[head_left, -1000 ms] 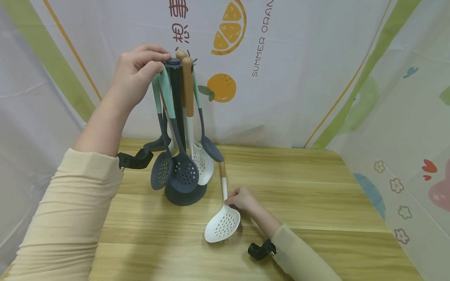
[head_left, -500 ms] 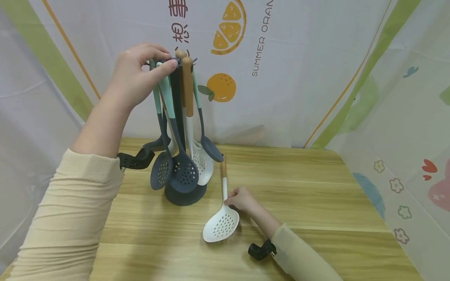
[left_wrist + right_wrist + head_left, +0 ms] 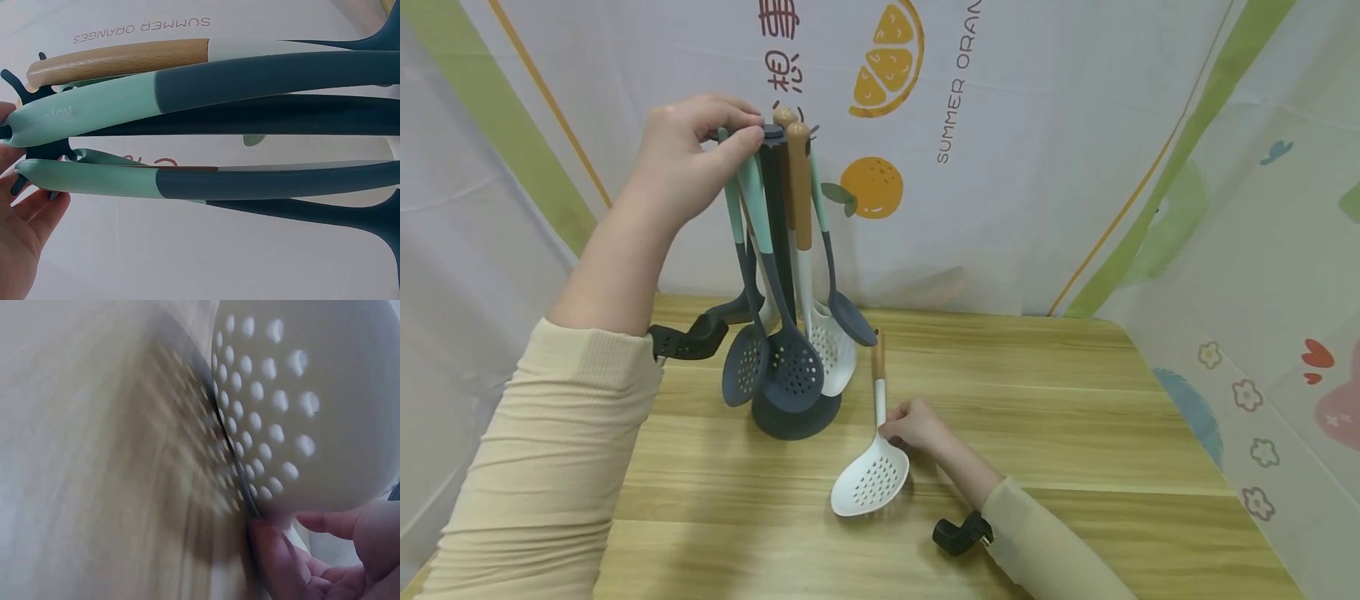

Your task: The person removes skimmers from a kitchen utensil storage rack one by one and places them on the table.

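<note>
My left hand [image 3: 696, 150] holds the top of a dark utensil rack [image 3: 796, 421] between thumb and fingers, beside the hooks. In the left wrist view the fingers [image 3: 47, 212] reach behind the hooks, partly hidden by mint-green handles. A white skimmer [image 3: 871, 482] with a wooden handle is pinched at its neck by my right hand [image 3: 917, 425], bowl toward me. The right wrist view shows the perforated bowl [image 3: 269, 412] close up, tilted over the wood, above the thumb and fingers [image 3: 331, 550].
On the rack hang dark skimmers [image 3: 793, 367] with mint handles, a dark ladle [image 3: 850, 321] and a white slotted turner [image 3: 835, 350]. The wooden table [image 3: 1037, 400] extends right. A printed white curtain [image 3: 1037, 167] stands behind.
My left thumb reached across the rack's top, then drew back a little. The white skimmer's bowl has shifted slightly left; my right hand stays at its neck.
</note>
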The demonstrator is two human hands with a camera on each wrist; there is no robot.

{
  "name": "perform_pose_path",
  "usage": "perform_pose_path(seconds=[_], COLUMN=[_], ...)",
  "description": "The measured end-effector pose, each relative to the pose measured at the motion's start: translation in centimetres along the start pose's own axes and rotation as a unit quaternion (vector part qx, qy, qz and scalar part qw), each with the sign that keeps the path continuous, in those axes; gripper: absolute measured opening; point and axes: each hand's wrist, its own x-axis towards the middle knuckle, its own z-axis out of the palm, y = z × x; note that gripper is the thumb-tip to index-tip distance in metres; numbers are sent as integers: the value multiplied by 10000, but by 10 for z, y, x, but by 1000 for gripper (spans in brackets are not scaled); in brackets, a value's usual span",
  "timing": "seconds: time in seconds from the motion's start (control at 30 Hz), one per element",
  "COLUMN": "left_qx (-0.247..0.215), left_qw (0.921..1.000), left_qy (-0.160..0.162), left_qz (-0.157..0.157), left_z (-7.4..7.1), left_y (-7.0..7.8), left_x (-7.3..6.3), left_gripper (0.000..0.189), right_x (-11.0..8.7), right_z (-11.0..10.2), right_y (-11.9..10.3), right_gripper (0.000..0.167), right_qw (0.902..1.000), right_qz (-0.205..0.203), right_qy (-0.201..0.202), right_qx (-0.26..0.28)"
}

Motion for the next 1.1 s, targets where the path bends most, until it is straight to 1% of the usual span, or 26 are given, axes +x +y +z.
perform_pose_path(seconds=[0.1,0.23,0.4,0.57,0.67,0.77,0.93,1.1], left_qx=[-99,-181,-267,-293,-345,-369,-342,-482], left_qw=[9999,9997,9994,9994,9993,9992,9992,9986], left_qy=[-66,-152,-187,-120,-112,-115,-133,-173], left_qz=[-4,39,90,121,96,129,169,94], left_z=[-1,-2,-4,-4,-5,-5,-5,-6], left_y=[1,1,1,0,-1,-2,-2,-4], left_x=[0,0,1,0,1,1,0,1], left_gripper=[34,34,34,31,30,29,29,29], right_x=[-3,-5,-7,-11,-13,-14,-19,-25], right_z=[-4,-10,-18,-26,-29,-31,-34,-36], right_y=[-3,-9,-22,-38,-47,-56,-72,-91], right_gripper=[12,13,15,17,20,24,27,27], right_qw=[9998,9995,9975,9905,9814,9694,9511,9256], right_qz=[38,-120,-632,-1240,-1729,-2201,-2708,-3339], right_qy=[-105,-58,261,567,814,1018,1318,1686], right_qx=[151,275,152,162,184,389,692,587])
